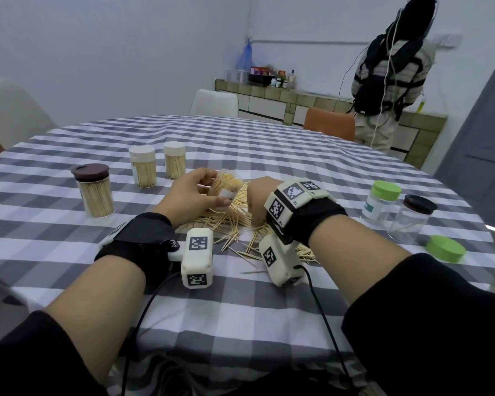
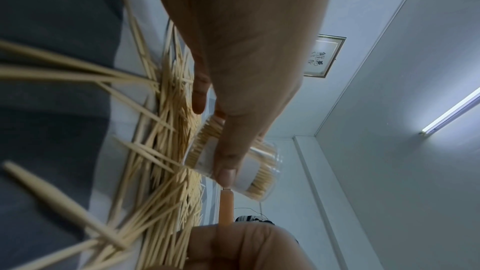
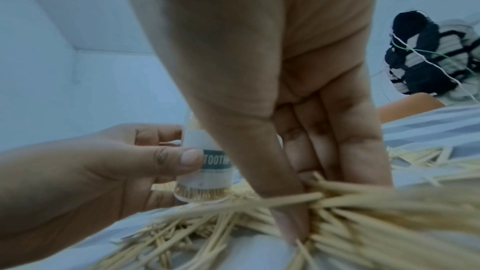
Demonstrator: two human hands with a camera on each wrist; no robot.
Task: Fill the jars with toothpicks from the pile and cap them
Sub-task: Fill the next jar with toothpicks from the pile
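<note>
Toothpicks, pale thin wooden sticks, lie in a loose pile (image 1: 235,221) at the middle of the head view on the grey-and-white checked tabletop (image 1: 240,144). At the left of the frame stand three filled, capped clear jars: one with a dark brown lid (image 1: 93,190) and two with cream lids (image 1: 143,166) (image 1: 174,160), likely set aside as finished. Just right of them the left hand (image 1: 190,197) curls thumb and fingers round a clear plastic jar with a white label (image 1: 225,191), tilting it over the pile, probably so its open mouth faces the other hand for loading; it looks nearly full. In the right wrist view the label reads "TOOTH", the rest hidden. The right hand (image 1: 259,202) reaches down into the pile, thumb and fingers pinching a bunch of sticks. At the right of the frame wait a clear jar with a green cap (image 1: 382,202), a clear, almost empty jar with a dark lid (image 1: 412,218) and a loose green lid (image 1: 445,248), apparently the one for the held jar.
</note>
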